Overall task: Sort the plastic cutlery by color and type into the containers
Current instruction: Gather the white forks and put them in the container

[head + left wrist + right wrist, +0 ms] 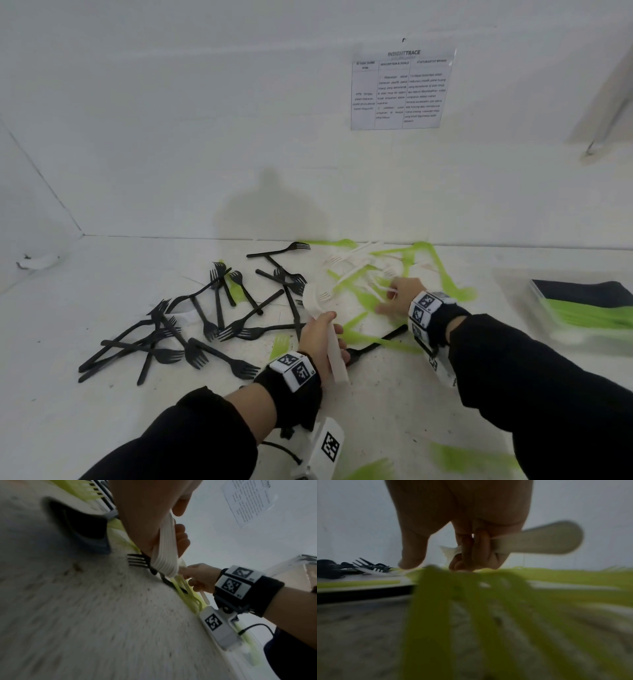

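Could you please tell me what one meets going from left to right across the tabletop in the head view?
Black forks → left hand gripping a white cutlery bundle → right hand pinching a white piece among green cutlery → clear container holding green cutlery.

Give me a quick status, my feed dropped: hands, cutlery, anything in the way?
Left hand grips a bundle of white forks. Right hand pinches one white fork over the green cutlery. Black forks lie unsorted, left. Nothing blocking.
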### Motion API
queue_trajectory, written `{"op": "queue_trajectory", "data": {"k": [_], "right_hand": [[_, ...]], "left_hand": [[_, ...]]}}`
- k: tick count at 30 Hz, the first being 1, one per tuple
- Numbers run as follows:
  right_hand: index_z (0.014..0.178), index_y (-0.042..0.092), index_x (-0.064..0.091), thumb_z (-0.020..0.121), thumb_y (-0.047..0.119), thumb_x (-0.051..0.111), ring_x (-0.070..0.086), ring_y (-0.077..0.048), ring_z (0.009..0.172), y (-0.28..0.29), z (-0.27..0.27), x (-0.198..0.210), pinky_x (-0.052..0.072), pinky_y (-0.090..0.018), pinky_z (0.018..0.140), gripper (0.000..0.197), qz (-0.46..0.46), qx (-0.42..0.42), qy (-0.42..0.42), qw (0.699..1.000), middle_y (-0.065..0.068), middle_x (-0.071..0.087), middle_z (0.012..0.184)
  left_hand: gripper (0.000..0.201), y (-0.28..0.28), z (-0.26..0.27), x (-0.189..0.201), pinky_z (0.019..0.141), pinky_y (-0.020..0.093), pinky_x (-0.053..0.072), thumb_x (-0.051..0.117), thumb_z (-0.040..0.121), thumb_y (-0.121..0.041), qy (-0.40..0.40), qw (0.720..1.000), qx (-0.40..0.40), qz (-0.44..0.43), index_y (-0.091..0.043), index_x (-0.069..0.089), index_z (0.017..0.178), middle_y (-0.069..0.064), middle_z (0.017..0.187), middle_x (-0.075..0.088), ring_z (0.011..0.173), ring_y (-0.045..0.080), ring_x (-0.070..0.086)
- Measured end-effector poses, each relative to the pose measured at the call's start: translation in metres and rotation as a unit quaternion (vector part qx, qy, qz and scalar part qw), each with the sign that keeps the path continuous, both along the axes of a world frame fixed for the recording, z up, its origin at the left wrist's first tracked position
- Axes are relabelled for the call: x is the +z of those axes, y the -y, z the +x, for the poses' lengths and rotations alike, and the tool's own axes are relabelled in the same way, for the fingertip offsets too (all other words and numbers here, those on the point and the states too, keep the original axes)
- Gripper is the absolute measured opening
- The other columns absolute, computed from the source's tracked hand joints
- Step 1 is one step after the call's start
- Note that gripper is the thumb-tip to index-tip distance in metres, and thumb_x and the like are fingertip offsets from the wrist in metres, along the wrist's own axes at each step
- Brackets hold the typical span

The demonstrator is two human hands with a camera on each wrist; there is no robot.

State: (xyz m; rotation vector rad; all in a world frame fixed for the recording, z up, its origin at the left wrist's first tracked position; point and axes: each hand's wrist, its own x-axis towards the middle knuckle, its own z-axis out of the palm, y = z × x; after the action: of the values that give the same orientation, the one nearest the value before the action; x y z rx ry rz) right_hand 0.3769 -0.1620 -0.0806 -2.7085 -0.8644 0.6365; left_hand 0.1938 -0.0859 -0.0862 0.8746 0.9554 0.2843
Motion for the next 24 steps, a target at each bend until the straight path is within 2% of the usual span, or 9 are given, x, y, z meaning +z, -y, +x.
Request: {"op": "queue_trajectory", "data": {"k": [4,8,11,13,16,19,20,22,24], "right_hand": [[0.111,0.007,0.06,0.084,0.04,0.064,0.058,-0.026,0.106,-0.003,0.008,0.003,0.038,-0.023,0.073,0.043,-0.014,0.017,0.016,1.0,-0.011,0.062,0.113],[0.121,0.008,0.054,0.087,0.031,0.062,0.055,-0.025,0.113,-0.006,0.022,0.014,0.042,-0.025,0.082,0.042,-0.005,0.016,0.017,1.0,-0.009,0.057,0.122],[0.122,0.005,0.05,0.095,0.025,0.048,0.055,-0.029,0.111,-0.008,0.029,0.021,0.044,-0.028,0.083,0.034,-0.007,0.021,0.044,0.999,-0.014,0.056,0.123],[0.123,0.001,0.043,0.098,0.018,0.038,0.056,-0.033,0.108,-0.011,0.032,0.024,0.045,-0.033,0.08,0.03,0.008,0.002,0.052,0.999,-0.018,0.055,0.122],[0.125,0.0,0.036,0.096,0.011,0.038,0.056,-0.033,0.096,-0.019,0.035,0.028,0.04,-0.03,0.069,0.031,0.043,-0.026,0.032,0.998,-0.019,0.055,0.115],[0.112,0.005,0.037,0.094,0.015,0.037,0.05,-0.027,0.078,-0.032,0.031,0.031,0.033,-0.028,0.054,0.021,0.093,-0.017,0.027,0.995,-0.008,0.051,0.085],[0.108,0.007,0.037,0.094,0.02,0.038,0.05,-0.027,0.077,-0.038,0.027,0.031,0.033,-0.029,0.055,0.019,0.104,-0.003,0.034,0.994,-0.005,0.049,0.077],[0.111,0.008,0.041,0.095,0.032,0.043,0.055,-0.03,0.086,-0.054,0.019,0.028,0.038,-0.03,0.067,0.029,0.118,0.052,0.047,0.991,-0.006,0.056,0.082],[0.128,0.008,0.047,0.097,0.032,0.043,0.054,-0.03,0.111,-0.074,0.011,0.018,0.04,-0.03,0.086,0.039,0.082,0.141,0.039,0.986,-0.015,0.06,0.114]], "left_hand": [[0.016,-0.026,0.025,0.007,0.042,0.02,0.033,0.05,0.094,-0.019,-0.022,0.999,0.0,0.039,-0.006,0.044,0.088,0.008,0.074,0.043,0.049,0.018,0.037],[0.013,-0.046,0.049,0.007,0.045,0.022,0.032,0.05,0.094,-0.017,-0.038,0.997,0.006,0.074,-0.008,0.042,0.088,0.007,0.079,0.044,0.052,0.019,0.037],[0.013,-0.052,0.061,0.0,0.048,0.024,0.031,0.048,0.095,-0.017,-0.05,0.995,0.017,0.081,-0.004,0.042,0.095,0.007,0.081,0.043,0.053,0.02,0.038],[0.014,-0.053,0.065,-0.006,0.047,0.024,0.031,0.045,0.096,-0.016,-0.051,0.995,0.032,0.081,-0.002,0.041,0.097,0.008,0.08,0.043,0.052,0.02,0.038],[0.015,-0.056,0.066,-0.009,0.046,0.022,0.031,0.044,0.095,-0.015,-0.044,0.995,0.046,0.074,-0.007,0.04,0.083,0.008,0.079,0.043,0.05,0.02,0.036],[0.013,-0.062,0.061,-0.012,0.042,0.019,0.031,0.044,0.093,-0.017,-0.041,0.996,0.061,0.056,-0.009,0.041,0.083,0.007,0.076,0.042,0.047,0.018,0.035],[0.011,-0.064,0.058,-0.012,0.041,0.019,0.031,0.044,0.092,-0.018,-0.037,0.996,0.069,0.049,-0.009,0.042,0.085,0.007,0.075,0.042,0.046,0.018,0.034],[0.01,-0.066,0.052,-0.014,0.04,0.02,0.032,0.044,0.091,-0.019,-0.027,0.995,0.085,0.032,-0.009,0.044,0.088,0.006,0.073,0.041,0.045,0.018,0.034],[0.008,-0.066,0.045,-0.014,0.04,0.019,0.032,0.043,0.091,-0.017,-0.016,0.995,0.099,0.018,-0.01,0.045,0.089,0.006,0.069,0.04,0.044,0.017,0.033]]}}
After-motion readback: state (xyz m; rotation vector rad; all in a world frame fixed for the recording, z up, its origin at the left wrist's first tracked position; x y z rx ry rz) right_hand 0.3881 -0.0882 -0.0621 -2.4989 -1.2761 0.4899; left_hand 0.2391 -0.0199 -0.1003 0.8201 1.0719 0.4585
